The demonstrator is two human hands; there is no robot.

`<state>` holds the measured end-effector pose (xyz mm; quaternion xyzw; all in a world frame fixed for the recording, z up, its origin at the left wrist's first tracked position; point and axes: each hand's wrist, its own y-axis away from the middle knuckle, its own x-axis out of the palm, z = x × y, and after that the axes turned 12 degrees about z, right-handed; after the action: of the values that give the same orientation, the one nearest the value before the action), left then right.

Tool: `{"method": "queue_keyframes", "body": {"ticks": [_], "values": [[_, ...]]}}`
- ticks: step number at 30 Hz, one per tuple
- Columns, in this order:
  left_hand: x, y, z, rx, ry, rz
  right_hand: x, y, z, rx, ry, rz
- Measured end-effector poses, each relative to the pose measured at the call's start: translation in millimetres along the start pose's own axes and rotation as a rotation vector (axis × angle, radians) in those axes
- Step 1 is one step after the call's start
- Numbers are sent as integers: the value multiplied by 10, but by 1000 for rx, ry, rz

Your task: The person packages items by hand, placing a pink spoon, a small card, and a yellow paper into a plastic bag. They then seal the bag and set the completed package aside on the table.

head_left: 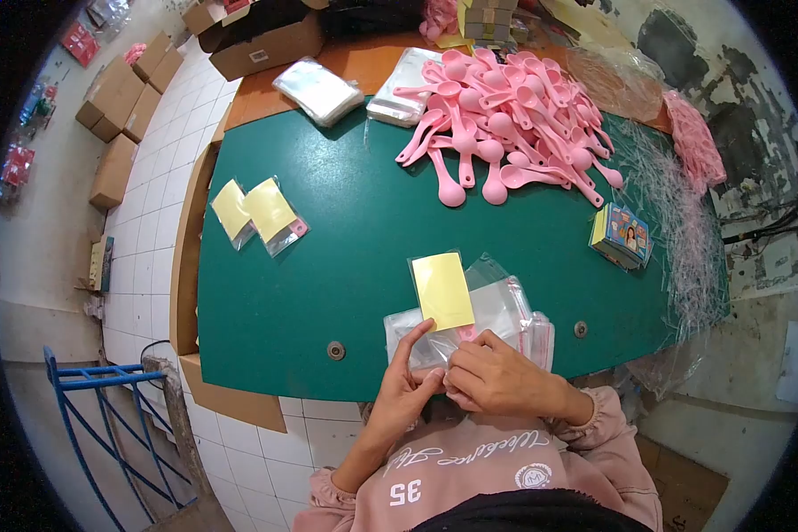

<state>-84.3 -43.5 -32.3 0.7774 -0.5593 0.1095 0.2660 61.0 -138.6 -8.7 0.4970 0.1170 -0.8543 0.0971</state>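
Note:
A clear plastic bag with a yellow card [444,290] inside lies at the table's near edge, a bit of pink showing below the card. My left hand [409,377] is closed on the bag's lower left part, its index finger up at the card's corner. Fingers pinched, my right hand [492,374] grips the bag's lower edge, close to my left thumb. Under and beside this bag is a stack of clear bags [505,310]. Two filled bags with yellow cards [269,209] lie on the left of the green table [328,275].
A large heap of pink spoons [505,115] covers the back right. Stacks of clear bags [317,91] sit at the back, printed cards [622,235] on the right, near loose plastic strands [674,230]. A blue trolley [106,381] stands left of the table.

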Motion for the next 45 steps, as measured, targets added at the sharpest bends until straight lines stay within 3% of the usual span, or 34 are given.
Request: {"method": "queue_keyframes", "body": {"ticks": [1, 2, 3, 5, 6, 7, 9, 10, 11, 13, 14, 16, 17, 19, 21, 24, 26, 32, 33, 35, 39, 41, 42, 44, 45], "values": [[7, -3, 5, 50, -41, -78, -35, 23, -17, 6, 1, -3], [11, -7, 9, 101, -82, -157, -113, 55, -55, -59, -203, 57], [-15, -6, 1, 101, -84, -152, -215, 91, -111, -126, -406, 116], [-117, 39, -35, 70, -27, -106, -542, 303, -315, -68, -653, 128], [-113, 68, -102, -15, -18, -46, -693, 474, -463, -9, -765, -1], [-125, 66, -81, -13, -20, -49, -856, 656, -715, -83, -832, -96], [-165, 44, -13, -17, -63, 13, -1216, 1091, -1152, 193, -862, -344], [-163, 34, -3, -16, -68, 17, -1437, 1272, -1464, 285, -715, -440], [-152, 21, 9, -26, -88, 1, -1670, 1492, -1784, 582, -571, -553], [-91, 1, 12, -29, -107, -6, -1703, 2496, -2700, 1272, 997, -238], [-37, 14, -17, -44, -229, -38, -1743, 2531, -2661, 1278, 1005, -242], [49, -1, -94, -12, -471, -57, -1833, 2537, -2504, 1179, 284, -436], [85, -12, -126, -10, -466, -55, -1791, 2417, -2378, 1179, 289, -434], [131, -56, -203, -11, -589, -18, -1571, 1932, -2029, 944, 298, -475], [186, -116, -276, -5, -636, -5, -1460, 1493, -1661, 968, 71, -421], [259, -179, -352, 8, -710, 12, -1223, 1048, -1282, 800, 74, -338], [308, -193, -356, 19, -739, 28, -1053, 940, -1290, 666, 439, -152], [414, -198, -319, 104, -718, 126, -825, 779, -1526, 746, 720, 40], [416, -196, -320, 107, -717, 119, -855, 761, -1500, 738, 722, 39], [416, -198, -329, 137, -744, 113, -979, 742, -1377, 635, 286, -64], [423, -248, -375, 191, -836, 98, -1178, 684, -1300, 596, 200, -71], [465, -270, -401, 232, -868, 115, -1064, 701, -1458, 701, 639, -67], [484, -265, -411, 239, -872, 122, -967, 729, -1549, 706, 645, -74], [516, -260, -425, 319, -953, 158, -845, 750, -1733, 821, 822, 206], [514, -261, -416, 321, -950, 150, -871, 719, -1695, 814, 826, 208]]}}
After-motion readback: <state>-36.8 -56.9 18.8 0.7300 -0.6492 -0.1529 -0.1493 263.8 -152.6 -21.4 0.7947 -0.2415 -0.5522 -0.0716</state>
